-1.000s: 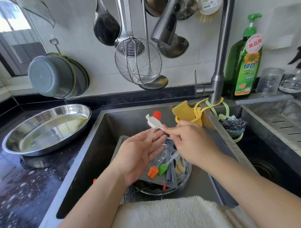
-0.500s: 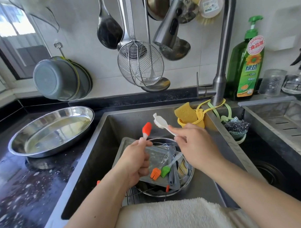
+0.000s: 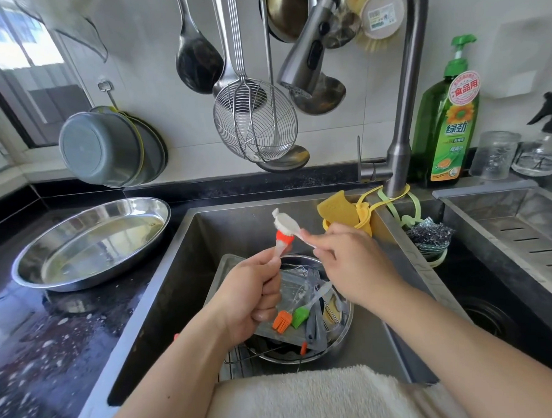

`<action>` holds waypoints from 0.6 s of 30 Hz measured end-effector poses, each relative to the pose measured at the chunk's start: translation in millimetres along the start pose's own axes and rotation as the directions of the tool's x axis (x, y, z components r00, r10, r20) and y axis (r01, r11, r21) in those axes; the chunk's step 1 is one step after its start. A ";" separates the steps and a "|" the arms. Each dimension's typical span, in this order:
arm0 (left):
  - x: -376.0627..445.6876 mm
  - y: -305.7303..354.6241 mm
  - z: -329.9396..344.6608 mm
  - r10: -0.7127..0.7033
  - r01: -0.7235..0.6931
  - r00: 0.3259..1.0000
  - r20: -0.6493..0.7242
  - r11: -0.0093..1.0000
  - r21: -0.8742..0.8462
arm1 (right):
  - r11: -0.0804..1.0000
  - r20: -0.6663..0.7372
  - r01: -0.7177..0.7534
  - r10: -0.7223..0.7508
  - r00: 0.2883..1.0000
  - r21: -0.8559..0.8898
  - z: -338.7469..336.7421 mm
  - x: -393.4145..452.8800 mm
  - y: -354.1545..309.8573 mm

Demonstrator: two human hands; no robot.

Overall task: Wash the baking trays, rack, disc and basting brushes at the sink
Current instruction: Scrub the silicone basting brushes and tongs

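Black speckled surface (image 3: 38,336) wraps a deep steel sink (image 3: 189,274), wet and spotted, with ladles and a round wire skimmer (image 3: 255,122) hanging on the tiled wall behind. From the head view, the left hand (image 3: 249,300) is up over the basin, fingers (image 3: 266,292) curled tight round the clear handle of a red-headed silicone basting brush (image 3: 283,239), head pointing up. The right hand (image 3: 348,262) pinches the stem of a small white scrubbing brush (image 3: 283,222), and its bristles sit right against the red head. So this looks like the scrubbing of one brush in hand.

Down below, a pile waits: an orange silicone basting brush (image 3: 281,321) and a green silicone basting brush (image 3: 300,316) lie side by side on a flat rectangular metal baking tray (image 3: 266,331), which rests in a round steel pan (image 3: 341,331), with a wire rack (image 3: 236,360) poking out beneath. No water runs from the grey pull-out tap head (image 3: 306,51). An oval stainless dish (image 3: 91,243) sits apart on the left of the surface, holding a shallow film of liquid. By my reckoning, most remains: two brushes, tray and rack look untouched; the disc I cannot pick out.
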State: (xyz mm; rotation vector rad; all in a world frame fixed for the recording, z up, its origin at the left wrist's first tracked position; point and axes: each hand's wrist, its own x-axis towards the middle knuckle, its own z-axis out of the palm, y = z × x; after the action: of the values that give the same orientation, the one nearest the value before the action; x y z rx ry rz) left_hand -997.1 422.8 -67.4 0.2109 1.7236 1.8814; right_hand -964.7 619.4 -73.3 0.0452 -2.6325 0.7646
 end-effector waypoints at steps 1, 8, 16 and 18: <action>-0.1 0.5 0.0 0.005 -0.005 1.000 0.000 1.000 0.004 | 0.999 0.039 0.035 -0.036 0.999 0.018 0.6 -3.5 -1.3; 5.2 -0.8 -2.6 0.015 -0.013 0.999 0.030 0.996 -0.085 | 1.000 0.062 0.030 -0.029 0.998 -0.010 1.1 -2.7 -0.7; 6.9 0.2 -3.7 0.017 -0.006 0.999 0.048 0.974 -0.226 | 0.999 0.059 0.036 -0.037 0.998 0.028 -2.0 -1.5 4.5; 5.7 1.2 -7.0 0.034 -0.014 0.996 0.079 0.970 -0.244 | 0.988 0.177 0.132 -0.144 0.974 0.075 3.6 -12.8 -3.5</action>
State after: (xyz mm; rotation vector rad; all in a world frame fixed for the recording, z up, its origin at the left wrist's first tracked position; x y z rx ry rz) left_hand -1005.6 419.6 -68.9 0.2112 1.4265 2.0512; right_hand -953.8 613.5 -79.2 0.3276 -2.7394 0.8305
